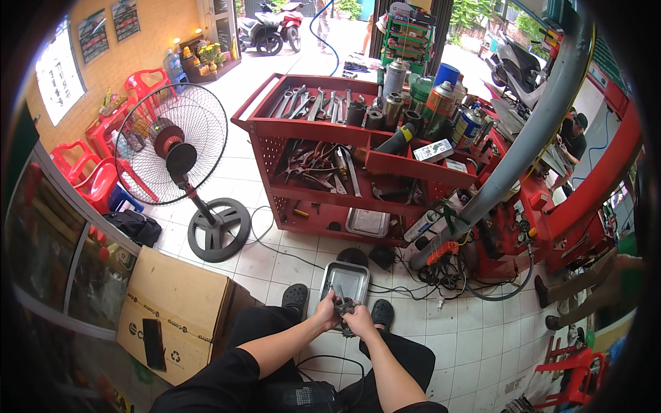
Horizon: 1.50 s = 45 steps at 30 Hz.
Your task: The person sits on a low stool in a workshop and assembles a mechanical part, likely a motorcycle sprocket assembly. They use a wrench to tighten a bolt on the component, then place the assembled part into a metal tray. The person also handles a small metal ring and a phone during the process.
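Observation:
Between my knees, both hands are closed round a small dark grey metal part (pixel 343 305), whose exact kind I cannot make out. My left hand (pixel 326 311) grips its left side. On the right, my right hand (pixel 359 321) holds the lower part of it, with a bit of dark metal showing beneath the fingers. Below the hands a shallow silver metal tray (pixel 354 273) rests on the tiled floor between my feet. Something thin and grey stands up near my left fingers, over the tray; I cannot tell whether it belongs to the part.
A red tool cart (pixel 320 126) with wrenches, pliers and spray cans stands ahead. Left are a black pedestal fan (pixel 180 155) and a cardboard box (pixel 172 310) bearing a phone (pixel 153 344). Tangled cables (pixel 441 272) lie right, near a grey post (pixel 509 165). Another person (pixel 573 141) is far right.

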Tool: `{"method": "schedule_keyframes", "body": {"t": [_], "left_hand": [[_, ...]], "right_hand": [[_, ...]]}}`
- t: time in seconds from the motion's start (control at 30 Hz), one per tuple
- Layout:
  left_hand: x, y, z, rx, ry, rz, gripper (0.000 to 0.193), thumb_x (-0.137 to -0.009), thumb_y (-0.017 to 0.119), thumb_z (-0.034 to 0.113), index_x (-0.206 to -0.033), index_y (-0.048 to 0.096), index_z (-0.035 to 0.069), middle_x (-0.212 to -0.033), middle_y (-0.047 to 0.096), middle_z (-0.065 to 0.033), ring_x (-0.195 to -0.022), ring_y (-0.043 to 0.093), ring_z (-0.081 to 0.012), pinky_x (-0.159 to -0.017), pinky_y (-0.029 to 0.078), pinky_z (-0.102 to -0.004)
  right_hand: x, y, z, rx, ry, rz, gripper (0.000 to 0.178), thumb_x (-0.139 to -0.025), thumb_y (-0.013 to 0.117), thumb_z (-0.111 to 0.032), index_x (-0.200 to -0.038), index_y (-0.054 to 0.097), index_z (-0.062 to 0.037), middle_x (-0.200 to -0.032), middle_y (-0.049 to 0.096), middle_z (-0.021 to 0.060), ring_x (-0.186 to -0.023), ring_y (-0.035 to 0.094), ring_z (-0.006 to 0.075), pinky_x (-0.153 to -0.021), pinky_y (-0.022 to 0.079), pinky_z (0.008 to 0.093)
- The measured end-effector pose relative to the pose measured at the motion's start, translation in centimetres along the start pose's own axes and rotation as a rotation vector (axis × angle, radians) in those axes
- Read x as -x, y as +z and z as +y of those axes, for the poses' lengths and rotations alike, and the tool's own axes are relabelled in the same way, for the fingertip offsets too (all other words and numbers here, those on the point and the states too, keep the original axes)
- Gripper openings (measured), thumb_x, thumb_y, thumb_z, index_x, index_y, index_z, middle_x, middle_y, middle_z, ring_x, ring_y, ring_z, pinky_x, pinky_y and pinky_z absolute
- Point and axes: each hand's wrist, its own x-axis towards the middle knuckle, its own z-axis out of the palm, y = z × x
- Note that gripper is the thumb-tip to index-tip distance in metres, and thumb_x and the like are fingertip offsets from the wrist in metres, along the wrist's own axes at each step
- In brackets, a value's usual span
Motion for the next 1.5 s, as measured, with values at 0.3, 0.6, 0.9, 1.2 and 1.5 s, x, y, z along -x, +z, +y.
{"method": "schedule_keyframes", "body": {"t": [0.3, 0.6, 0.9, 1.2, 1.5], "left_hand": [[1.2, 0.5, 1.8, -0.427, 0.178, -0.204, 0.026, -0.091, 0.042, 0.027, -0.094, 0.058, 0.006, -0.062, 0.039, 0.0044, -0.056, 0.037, -0.008, -0.05, 0.031, -0.0225], [2.2, 1.2, 3.1, -0.837, 0.313, -0.361, 0.03, -0.089, 0.049, 0.019, -0.116, 0.057, 0.006, -0.065, 0.042, 0.0074, -0.055, 0.036, -0.003, -0.05, 0.031, -0.0181], [2.3, 1.1, 3.6, -0.996, 0.554, -0.424, 0.016, -0.081, 0.061, 0.004, -0.097, 0.058, 0.001, -0.08, 0.059, 0.0014, -0.073, 0.053, -0.004, -0.065, 0.044, -0.0184], [3.5, 2.4, 3.9, -0.895, 0.314, -0.342, 0.016, -0.083, 0.06, 0.02, -0.087, 0.061, 0.004, -0.075, 0.059, 0.0013, -0.057, 0.045, -0.0028, -0.051, 0.036, -0.0177], [2.9, 1.8, 3.7, -0.999, 0.322, -0.376, 0.019, -0.084, 0.059, 0.023, -0.088, 0.062, 0.005, -0.073, 0.059, 0.002, -0.056, 0.044, -0.0025, -0.049, 0.035, -0.0181]], "right_hand": [[1.0, -1.4, -2.4, -0.771, -0.129, 0.119, 0.012, -0.078, 0.059, -0.002, -0.09, 0.061, -0.0001, -0.074, 0.059, 0.0025, -0.061, 0.054, 0.0108, -0.057, 0.045, 0.024], [-0.3, -2.7, -0.2, -0.822, -0.036, 0.257, 0.007, -0.079, 0.057, -0.006, -0.081, 0.059, 0.0003, -0.068, 0.059, 0.0052, -0.059, 0.054, 0.0133, -0.055, 0.042, 0.0246], [0.2, -2.4, -1.3, -0.819, -0.094, 0.201, 0.003, -0.075, 0.062, -0.002, -0.076, 0.059, -0.0023, -0.07, 0.059, 0.0039, -0.062, 0.055, 0.0125, -0.059, 0.042, 0.0236], [0.3, -2.7, -1.3, -0.756, -0.099, 0.261, 0.005, -0.074, 0.064, -0.001, -0.077, 0.06, -0.0029, -0.068, 0.059, 0.0023, -0.06, 0.054, 0.0113, -0.056, 0.041, 0.0242], [0.3, -2.6, -1.1, -0.651, -0.13, 0.293, 0.006, -0.075, 0.065, -0.002, -0.077, 0.06, -0.0028, -0.068, 0.058, 0.0019, -0.059, 0.052, 0.0103, -0.056, 0.04, 0.0239]]}}
